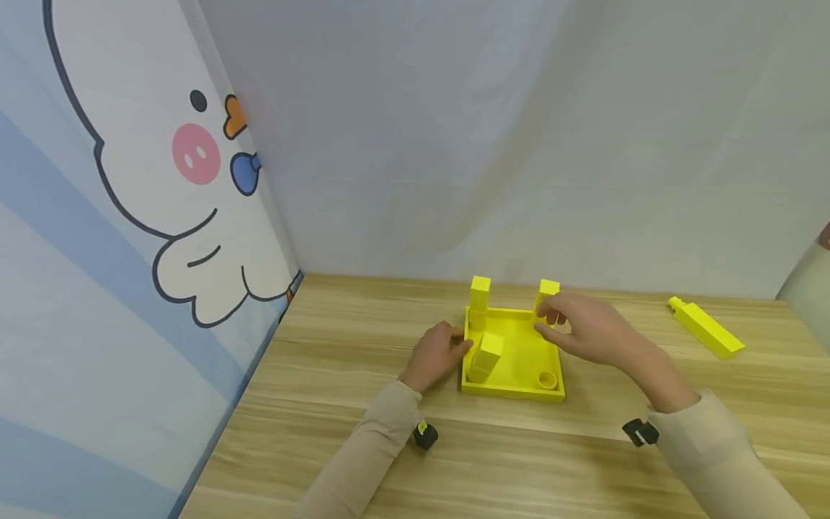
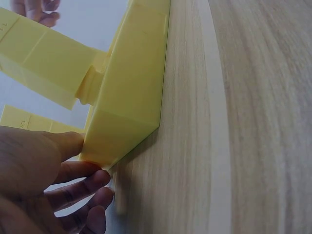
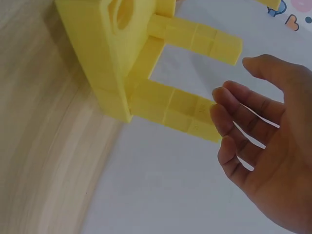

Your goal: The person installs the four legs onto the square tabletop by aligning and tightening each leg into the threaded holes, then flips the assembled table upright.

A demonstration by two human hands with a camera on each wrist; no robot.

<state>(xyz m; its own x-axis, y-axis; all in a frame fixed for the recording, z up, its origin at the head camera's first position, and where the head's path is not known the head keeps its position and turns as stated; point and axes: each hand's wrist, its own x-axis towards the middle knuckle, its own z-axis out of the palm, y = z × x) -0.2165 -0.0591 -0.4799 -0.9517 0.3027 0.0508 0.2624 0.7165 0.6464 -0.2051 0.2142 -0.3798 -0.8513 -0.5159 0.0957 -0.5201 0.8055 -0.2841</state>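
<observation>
A yellow square tray-like base [image 1: 512,393] lies on the table, its raised rim upward. Square yellow posts stand in three corners: back left [image 1: 480,297], front left [image 1: 488,353] and back right [image 1: 548,287]. The front right corner has a bare round socket [image 1: 547,380]. My left hand [image 1: 436,358] pinches the base's left edge between thumb and fingers, near a corner in the left wrist view. Beside the back right post, my right hand [image 1: 593,328] holds nothing; its fingers are loosely bent and its thumb is apart, with fingertips [image 3: 219,105] right at the post's top.
A loose yellow post [image 1: 707,330] with a threaded end lies on the wooden table [image 1: 350,324] to the right. A grey curtain [image 1: 402,144] hangs behind, a cartoon-printed one [image 1: 130,288] at left. Part of another person's sleeve [image 1: 810,277] shows at the right edge.
</observation>
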